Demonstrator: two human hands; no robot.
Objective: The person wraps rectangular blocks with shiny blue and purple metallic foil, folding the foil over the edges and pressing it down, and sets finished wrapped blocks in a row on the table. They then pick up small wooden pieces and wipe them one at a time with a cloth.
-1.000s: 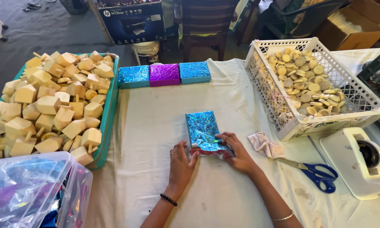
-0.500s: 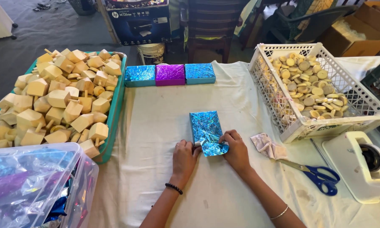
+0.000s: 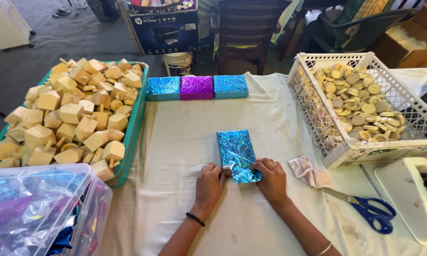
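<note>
Both hands are pinching the near end flap of the blue foil-wrapped block [image 3: 237, 155] mid-tabletop, left hand [image 3: 208, 185] and right hand [image 3: 271, 180]; far end looks folded already; three wrapped blocks [image 3: 197, 87] sit finished beyond; tray of bare wooden pieces [image 3: 76, 123] still waiting.

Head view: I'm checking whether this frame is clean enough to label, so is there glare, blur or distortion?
Head view: sharp, even light; the blue foil-wrapped box under the left hand and right hand sparkles with glare, hiding its fold lines; soft shadows only; the white basket bows slightly near the frame edge.
</note>
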